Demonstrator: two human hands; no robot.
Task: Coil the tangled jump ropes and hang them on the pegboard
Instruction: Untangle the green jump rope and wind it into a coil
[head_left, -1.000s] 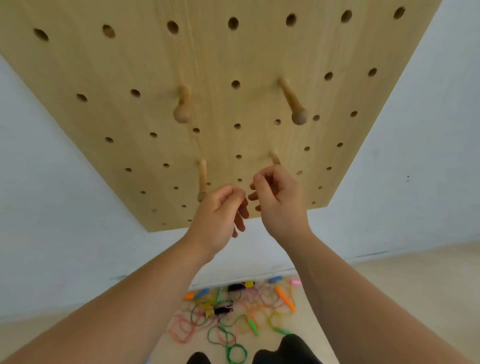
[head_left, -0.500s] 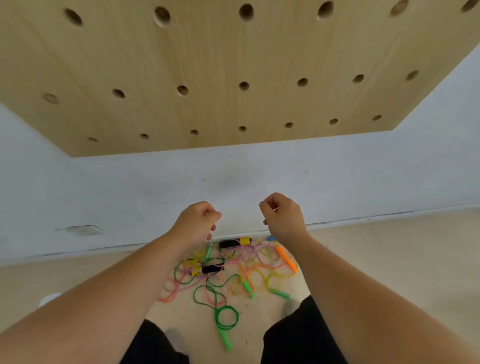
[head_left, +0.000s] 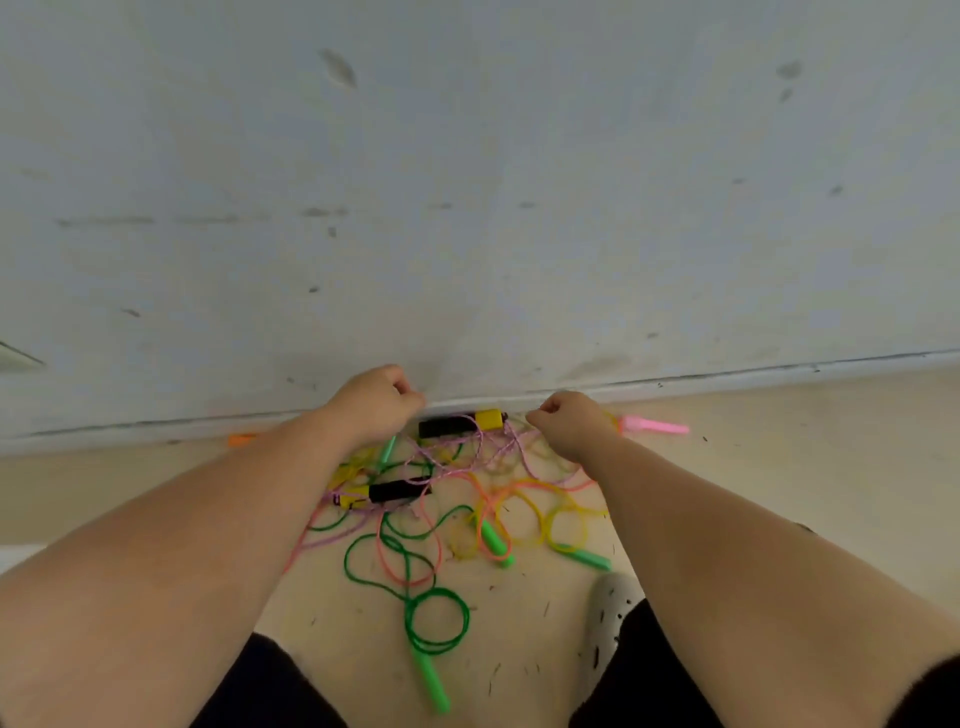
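A tangle of jump ropes (head_left: 457, 499) lies on the floor against the wall. It has a green rope (head_left: 436, 618) with a green handle (head_left: 431, 680), yellow loops (head_left: 550, 519), thin pink and orange cords, and two black-and-yellow handles (head_left: 462, 423) (head_left: 384, 491). A pink handle (head_left: 654, 427) sticks out to the right. My left hand (head_left: 374, 405) hovers over the pile's far left side with its fingers curled and nothing in it. My right hand (head_left: 569, 423) is curled too, just above the pink cord, holding nothing that I can see. The pegboard is out of view.
A scuffed white wall (head_left: 467, 208) and its baseboard (head_left: 727, 376) run behind the pile. An orange handle (head_left: 241, 439) lies by the baseboard at left. My socked foot (head_left: 608, 613) and dark-clad legs stand close to the ropes. The beige floor (head_left: 805, 457) is strewn with small debris.
My view has dropped from the pegboard and its pegs down to the floor. Both hands have come down from the board to just above the rope pile, still curled.
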